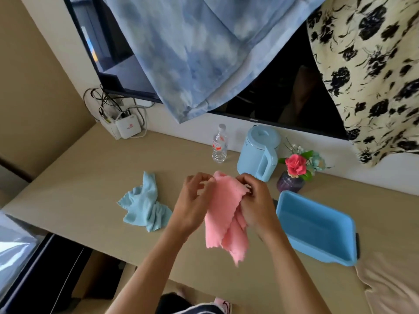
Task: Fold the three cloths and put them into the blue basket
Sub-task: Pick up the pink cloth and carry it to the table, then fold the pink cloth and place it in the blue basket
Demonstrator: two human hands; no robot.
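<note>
A pink cloth (223, 214) is pinched at its upper edge by the left hand (195, 200) and right hand (256, 205), held above the desk (79, 177) between a crumpled blue cloth (145, 205) and the blue basket (317, 227).

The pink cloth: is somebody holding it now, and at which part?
Yes. Both hands, left hand and right hand, pinch the pink cloth along its upper edge; the rest hangs down above the table.
</note>
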